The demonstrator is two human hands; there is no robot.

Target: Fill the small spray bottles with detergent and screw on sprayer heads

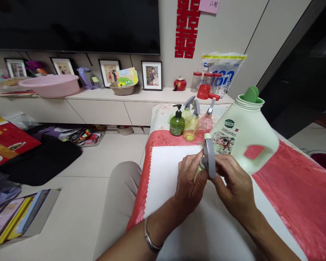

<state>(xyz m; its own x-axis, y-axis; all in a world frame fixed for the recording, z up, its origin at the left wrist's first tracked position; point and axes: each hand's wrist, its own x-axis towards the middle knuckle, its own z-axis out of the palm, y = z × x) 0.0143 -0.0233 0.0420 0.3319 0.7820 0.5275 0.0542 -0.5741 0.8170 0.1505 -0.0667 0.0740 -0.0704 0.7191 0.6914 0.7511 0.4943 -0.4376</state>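
Observation:
A small spray bottle with yellowish-green sides is held over the white mat; my fingers cover most of it. Wrapped round its body is my left hand. My right hand is closed at the grey trigger head, thumb and fingers touching its lower end. Just beyond stand a yellow spray bottle, a pink spray bottle and a paler one behind, all with grey trigger heads. A green pump bottle is beside them. Close to my right hand stands a large pale green jug.
A red cloth covers the table under the mat. On the cabinet behind are a pink basin, framed photos, a red teapot, red-lidded jars and a plastic bag. A box of folders sits on the floor at left.

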